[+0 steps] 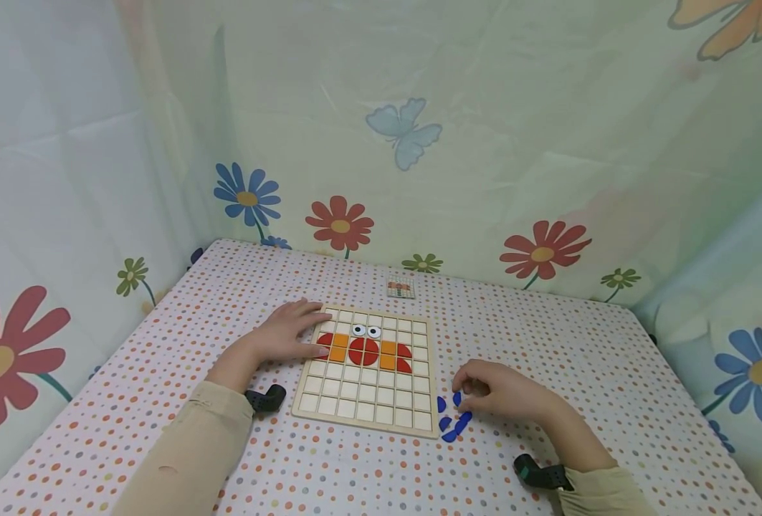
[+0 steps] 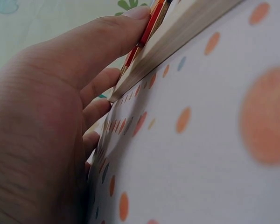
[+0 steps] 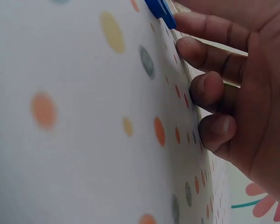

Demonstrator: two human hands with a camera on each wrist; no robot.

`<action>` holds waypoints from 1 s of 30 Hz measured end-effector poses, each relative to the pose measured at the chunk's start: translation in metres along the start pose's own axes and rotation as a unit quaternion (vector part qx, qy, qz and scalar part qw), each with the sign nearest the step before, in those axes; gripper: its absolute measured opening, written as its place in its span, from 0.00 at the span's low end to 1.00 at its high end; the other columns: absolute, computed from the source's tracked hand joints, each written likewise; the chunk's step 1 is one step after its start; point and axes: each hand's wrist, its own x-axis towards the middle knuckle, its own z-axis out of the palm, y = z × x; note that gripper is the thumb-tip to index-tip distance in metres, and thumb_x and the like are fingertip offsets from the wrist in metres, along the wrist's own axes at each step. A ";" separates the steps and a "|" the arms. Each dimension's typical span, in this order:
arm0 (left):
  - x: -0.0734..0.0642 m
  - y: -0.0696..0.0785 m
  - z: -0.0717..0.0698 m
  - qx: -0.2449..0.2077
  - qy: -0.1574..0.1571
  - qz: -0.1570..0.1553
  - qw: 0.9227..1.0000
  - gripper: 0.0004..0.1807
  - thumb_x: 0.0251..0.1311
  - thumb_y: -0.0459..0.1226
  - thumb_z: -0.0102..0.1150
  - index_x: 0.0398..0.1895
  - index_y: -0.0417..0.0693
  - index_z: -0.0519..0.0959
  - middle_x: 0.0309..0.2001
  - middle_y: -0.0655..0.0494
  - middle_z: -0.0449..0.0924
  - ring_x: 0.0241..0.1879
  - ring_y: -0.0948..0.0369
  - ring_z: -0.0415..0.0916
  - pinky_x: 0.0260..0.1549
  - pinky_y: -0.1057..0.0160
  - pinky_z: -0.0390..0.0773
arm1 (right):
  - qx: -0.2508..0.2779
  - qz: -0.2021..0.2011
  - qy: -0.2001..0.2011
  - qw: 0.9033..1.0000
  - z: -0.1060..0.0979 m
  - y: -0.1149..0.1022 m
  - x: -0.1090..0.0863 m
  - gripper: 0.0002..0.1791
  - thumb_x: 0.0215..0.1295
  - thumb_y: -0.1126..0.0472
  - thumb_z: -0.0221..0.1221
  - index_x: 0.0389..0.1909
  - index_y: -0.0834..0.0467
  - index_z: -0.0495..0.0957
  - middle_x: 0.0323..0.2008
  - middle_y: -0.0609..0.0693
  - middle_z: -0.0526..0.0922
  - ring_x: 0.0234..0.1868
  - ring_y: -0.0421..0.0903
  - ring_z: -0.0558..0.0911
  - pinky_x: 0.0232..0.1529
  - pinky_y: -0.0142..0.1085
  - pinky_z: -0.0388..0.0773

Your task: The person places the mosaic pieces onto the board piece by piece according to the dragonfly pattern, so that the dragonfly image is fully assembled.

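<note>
A wooden grid board (image 1: 365, 411) lies flat on the table. On it are red rounded pieces (image 1: 363, 352), orange square pieces (image 1: 388, 355) and two round eye pieces (image 1: 365, 330). My left hand (image 1: 284, 334) rests on the board's left edge, fingers extended and thumb over a red piece; the left wrist view shows that thumb (image 2: 100, 39) at the rim. To the right of the board, my right hand (image 1: 499, 390) pinches a small blue piece (image 1: 456, 398) between thumb and index finger. Several other blue rounded pieces (image 1: 446, 423) lie just below it.
A small pattern card (image 1: 401, 287) with a grid picture lies behind the board. The dotted cloth (image 1: 277, 459) covers the table, and a flower-printed curtain (image 1: 471, 179) rises at the back and sides.
</note>
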 end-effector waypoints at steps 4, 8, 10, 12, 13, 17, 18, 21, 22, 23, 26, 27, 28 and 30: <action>0.000 0.001 0.000 -0.001 0.000 -0.002 1.000 0.43 0.57 0.66 0.57 0.75 0.63 0.62 0.78 0.54 0.52 0.79 0.46 0.39 0.76 0.39 0.42 | -0.006 -0.003 0.002 1.000 0.000 -0.002 0.000 0.10 0.63 0.52 0.67 0.42 0.45 0.79 0.37 0.42 0.77 0.35 0.39 0.72 0.34 0.31 0.73; 0.000 0.001 -0.001 -0.001 0.000 -0.003 1.000 0.43 0.58 0.65 0.57 0.75 0.63 0.62 0.78 0.54 0.52 0.79 0.46 0.39 0.76 0.39 0.42 | 0.001 0.001 0.001 1.000 0.000 -0.002 0.000 0.11 0.62 0.51 0.68 0.43 0.45 0.78 0.37 0.43 0.77 0.35 0.39 0.72 0.33 0.31 0.72; -0.001 0.001 0.000 0.001 0.001 -0.002 1.000 0.42 0.58 0.65 0.57 0.75 0.63 0.63 0.78 0.54 0.52 0.79 0.46 0.40 0.76 0.39 0.42 | 0.002 0.001 0.000 1.000 0.000 -0.001 0.001 0.12 0.61 0.51 0.68 0.44 0.45 0.78 0.38 0.43 0.77 0.35 0.39 0.72 0.34 0.31 0.73; -0.001 0.001 0.000 0.002 0.001 -0.001 1.000 0.42 0.58 0.65 0.57 0.75 0.63 0.63 0.78 0.54 0.52 0.79 0.46 0.40 0.76 0.39 0.43 | -0.005 -0.002 0.000 1.000 0.000 0.000 0.001 0.12 0.61 0.51 0.68 0.44 0.45 0.78 0.39 0.42 0.77 0.36 0.39 0.72 0.35 0.30 0.73; -0.001 0.001 0.000 0.002 0.002 0.000 1.000 0.42 0.58 0.65 0.57 0.75 0.63 0.63 0.78 0.54 0.53 0.79 0.45 0.40 0.76 0.39 0.43 | -0.010 -0.005 0.001 1.000 0.001 0.001 0.001 0.12 0.62 0.51 0.68 0.44 0.45 0.78 0.40 0.42 0.77 0.36 0.39 0.72 0.36 0.30 0.73; -0.001 0.001 -0.001 0.003 0.003 0.001 1.000 0.43 0.58 0.65 0.57 0.75 0.63 0.62 0.78 0.54 0.52 0.79 0.46 0.40 0.76 0.39 0.42 | -0.023 -0.017 0.007 1.000 0.000 0.003 0.002 0.11 0.62 0.52 0.67 0.44 0.45 0.78 0.40 0.40 0.77 0.36 0.38 0.72 0.36 0.30 0.73; -0.001 0.001 -0.001 0.003 0.002 0.001 1.000 0.43 0.58 0.65 0.57 0.75 0.63 0.62 0.78 0.54 0.52 0.79 0.46 0.40 0.76 0.40 0.42 | -0.024 -0.019 0.007 1.000 0.000 0.003 0.002 0.11 0.62 0.53 0.67 0.43 0.45 0.78 0.40 0.40 0.77 0.36 0.38 0.72 0.36 0.30 0.73; -0.001 0.001 -0.002 0.005 0.000 0.000 1.000 0.43 0.58 0.65 0.57 0.75 0.63 0.62 0.78 0.54 0.52 0.79 0.46 0.40 0.76 0.40 0.42 | -0.025 -0.020 0.011 0.999 0.000 0.001 0.002 0.11 0.62 0.53 0.67 0.44 0.45 0.78 0.39 0.40 0.77 0.35 0.38 0.72 0.35 0.30 0.72; -0.001 0.001 -0.002 0.004 -0.001 -0.001 1.000 0.43 0.58 0.65 0.57 0.75 0.63 0.61 0.78 0.54 0.51 0.79 0.46 0.39 0.76 0.40 0.41 | -0.025 -0.019 0.012 0.999 0.000 0.000 0.002 0.11 0.62 0.53 0.67 0.44 0.45 0.78 0.39 0.40 0.77 0.35 0.37 0.72 0.35 0.30 0.72; -0.002 0.001 -0.002 0.003 -0.001 0.000 1.000 0.43 0.58 0.65 0.57 0.75 0.63 0.62 0.78 0.54 0.52 0.79 0.46 0.40 0.76 0.40 0.41 | -0.026 -0.017 0.013 0.999 -0.001 -0.001 0.003 0.11 0.63 0.53 0.67 0.44 0.45 0.78 0.39 0.40 0.77 0.34 0.37 0.72 0.34 0.30 0.73; -0.002 0.002 -0.002 0.001 -0.001 -0.001 1.000 0.43 0.58 0.66 0.57 0.75 0.63 0.62 0.78 0.54 0.51 0.79 0.46 0.40 0.76 0.40 0.41 | -0.032 -0.012 0.018 0.999 -0.001 -0.007 0.005 0.10 0.63 0.55 0.66 0.44 0.44 0.78 0.38 0.40 0.77 0.32 0.37 0.72 0.32 0.30 0.73; -0.002 0.002 -0.002 0.001 0.000 0.000 1.000 0.43 0.58 0.66 0.57 0.75 0.63 0.62 0.78 0.54 0.51 0.79 0.46 0.40 0.76 0.39 0.41 | -0.034 -0.012 0.020 0.999 -0.002 -0.009 0.005 0.10 0.64 0.56 0.66 0.44 0.44 0.78 0.37 0.40 0.77 0.32 0.37 0.72 0.31 0.30 0.73; -0.002 0.002 -0.001 0.000 0.000 -0.001 1.000 0.43 0.58 0.66 0.57 0.75 0.64 0.62 0.79 0.54 0.51 0.79 0.46 0.39 0.76 0.40 0.41 | -0.035 -0.012 0.023 0.999 -0.002 -0.011 0.007 0.10 0.64 0.56 0.66 0.44 0.44 0.78 0.37 0.40 0.77 0.31 0.38 0.72 0.31 0.30 0.74; -0.002 0.002 -0.001 0.000 0.001 -0.001 1.000 0.43 0.58 0.66 0.57 0.75 0.64 0.62 0.79 0.55 0.51 0.80 0.47 0.39 0.76 0.40 0.41 | -0.033 -0.019 0.027 0.999 -0.003 -0.016 0.009 0.10 0.64 0.56 0.66 0.45 0.45 0.78 0.36 0.40 0.77 0.31 0.38 0.73 0.30 0.30 0.74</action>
